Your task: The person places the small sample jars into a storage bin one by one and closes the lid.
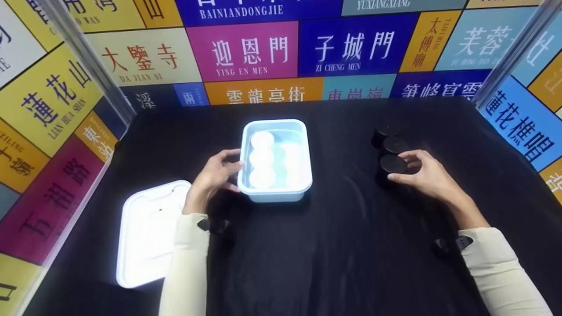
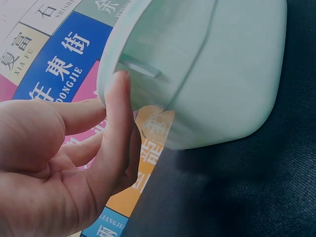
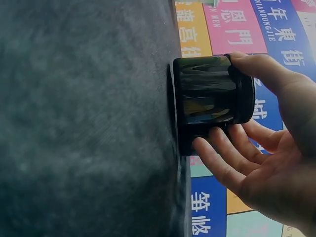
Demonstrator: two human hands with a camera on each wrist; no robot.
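A pale blue rectangular container (image 1: 303,145) stands on the black cloth at the middle, with several white round jars (image 1: 262,159) inside. My left hand (image 1: 232,169) rests against its left wall. In the left wrist view the thumb (image 2: 118,113) lies straight on the container (image 2: 212,64) just under the rim, and the other fingers are extended. At the right, three black round jars stand in a row (image 1: 394,145). My right hand (image 1: 397,166) grips the nearest black jar (image 1: 392,163), which stands on the cloth. In the right wrist view thumb and fingers (image 3: 217,158) curl round this jar (image 3: 207,94).
A white lid (image 1: 149,232) lies flat at the front left of the black cloth (image 1: 342,228). Colourful printed panels (image 1: 246,52) wall in the table at the back and on both sides.
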